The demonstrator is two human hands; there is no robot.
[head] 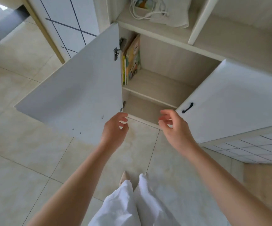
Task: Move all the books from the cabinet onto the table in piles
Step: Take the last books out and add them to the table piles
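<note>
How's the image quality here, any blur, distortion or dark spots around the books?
Head view: wide-angle bending tilts the cabinet lines; lighting soft and even, no glare; the books sit in mild shade, titles too soft to read; left hand and right hand slightly blurred.

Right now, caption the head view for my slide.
Both empty hands, left hand and right hand, reach toward colourful upright books in the open white cabinet.

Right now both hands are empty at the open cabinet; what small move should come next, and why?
Probably reach the left hand up to the books standing at the upper shelf's left side. Both hands, the right hand too, hang lower and hold nothing.
</note>
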